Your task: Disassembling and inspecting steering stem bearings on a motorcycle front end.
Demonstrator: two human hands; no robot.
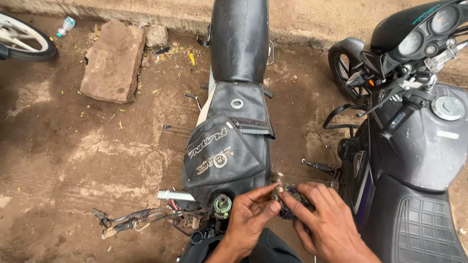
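- The left hand [251, 214] and right hand [324, 219] pinch a small grimy part [291, 200], dull, dirty and rough-looking; whether it is metal or plastic cannot be told.
- The motorcycle seat [239, 39] is black leather-like material, smooth with a soft sheen.
- The tank cover [226, 156] is black padded fabric or vinyl, matt, slightly creased.
- A short tube [174, 195] below it is bright, polished metal.
- The second motorcycle's tank [424, 151] is dark painted metal, dusty and semi-gloss.
- Its seat [424, 229] is black textured vinyl with a grid pattern.
- The ground [73, 160] is rough, stained bare concrete.
- A stone block [113, 61] looks coarse, chalky and matt.
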